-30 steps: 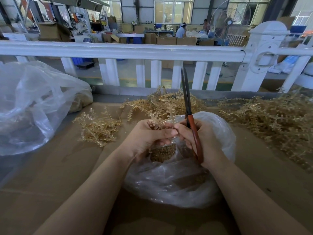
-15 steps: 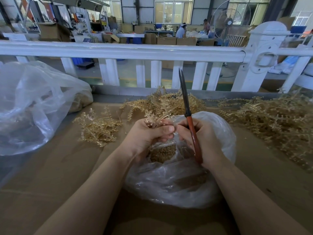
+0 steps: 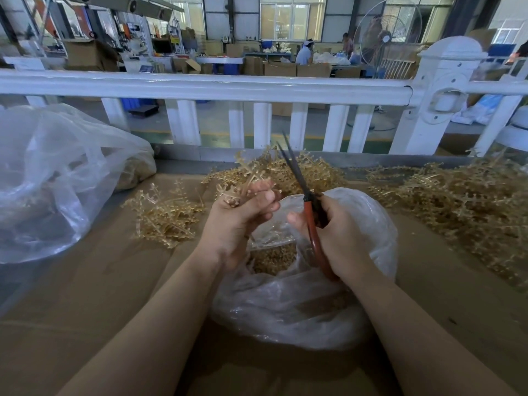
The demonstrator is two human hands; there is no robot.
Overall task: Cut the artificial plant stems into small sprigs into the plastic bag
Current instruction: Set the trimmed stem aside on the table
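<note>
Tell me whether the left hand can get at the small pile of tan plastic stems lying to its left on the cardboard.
Probably yes, once freed. The small pile of tan plastic stems lies bare on the cardboard with nothing between it and the left hand, but that hand's grip is full with a tan sprig.

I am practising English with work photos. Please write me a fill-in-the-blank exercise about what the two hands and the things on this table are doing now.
1. The right hand holds scissors with handles of ____ colour.
2. The left hand grips a golden plant stem above the open plastic ____.
3. The scissor blades point ____ from the person, toward the white fence.
4. The sprigs already in it are ____ in colour.

Missing words: red; bag; away; golden
</note>
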